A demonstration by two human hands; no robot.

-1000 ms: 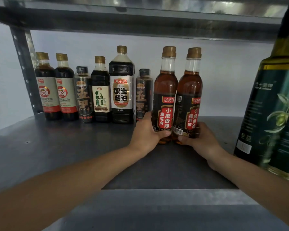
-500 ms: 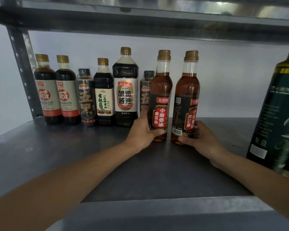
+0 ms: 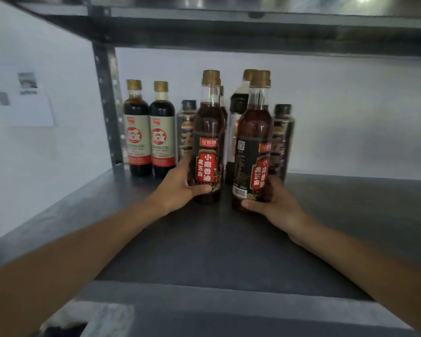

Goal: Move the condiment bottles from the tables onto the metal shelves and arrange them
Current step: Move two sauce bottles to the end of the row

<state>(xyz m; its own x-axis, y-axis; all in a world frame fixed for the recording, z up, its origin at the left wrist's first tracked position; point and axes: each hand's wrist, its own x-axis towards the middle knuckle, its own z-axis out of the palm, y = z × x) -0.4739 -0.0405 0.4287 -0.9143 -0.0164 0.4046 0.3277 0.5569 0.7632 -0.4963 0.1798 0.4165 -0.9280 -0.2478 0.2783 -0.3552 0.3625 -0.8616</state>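
Grey metal shelf (image 3: 338, 215) against a pale wall (image 3: 350, 113), second shelf overhead, row of dark bottles (image 3: 150, 132) at the back, left hand (image 3: 178, 188) gripping one sesame oil bottle (image 3: 208, 142), right hand (image 3: 275, 205) gripping another bottle (image 3: 254, 147), both upright, papers (image 3: 27, 103) on the side wall.

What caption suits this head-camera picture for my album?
Left hand grips the left sesame oil bottle, right hand the right sesame oil bottle, on a metal shelf.
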